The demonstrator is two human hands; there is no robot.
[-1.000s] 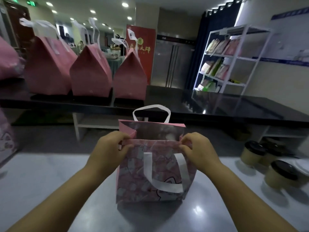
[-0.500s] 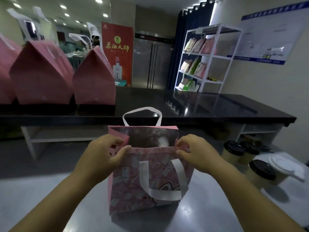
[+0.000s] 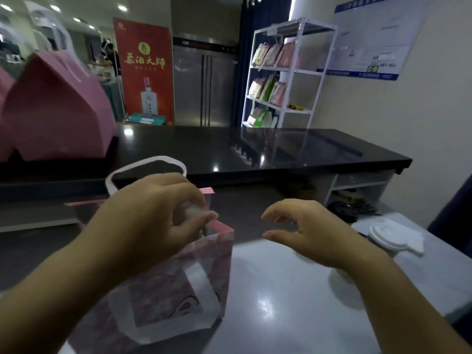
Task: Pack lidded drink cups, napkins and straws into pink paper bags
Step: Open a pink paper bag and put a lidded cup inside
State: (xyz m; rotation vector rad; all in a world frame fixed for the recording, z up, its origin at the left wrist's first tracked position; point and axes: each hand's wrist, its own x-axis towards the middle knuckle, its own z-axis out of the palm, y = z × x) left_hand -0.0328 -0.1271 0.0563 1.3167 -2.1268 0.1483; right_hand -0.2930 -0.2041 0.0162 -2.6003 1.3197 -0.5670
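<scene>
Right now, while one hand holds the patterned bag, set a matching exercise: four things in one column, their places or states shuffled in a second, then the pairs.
Things
1 left hand
2 right hand
3 white-lidded cup
4 plain pink bag

Places or states
A stands on the black counter
B open, holding nothing
C pinches the patterned bag at its top edge
D on the grey table, far right

Pairs: 1-C, 2-B, 3-D, 4-A

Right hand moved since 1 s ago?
Yes. The right hand has left the pink bag rim and shifted right, toward the white-lidded cup; fingers open, holding nothing.
</scene>
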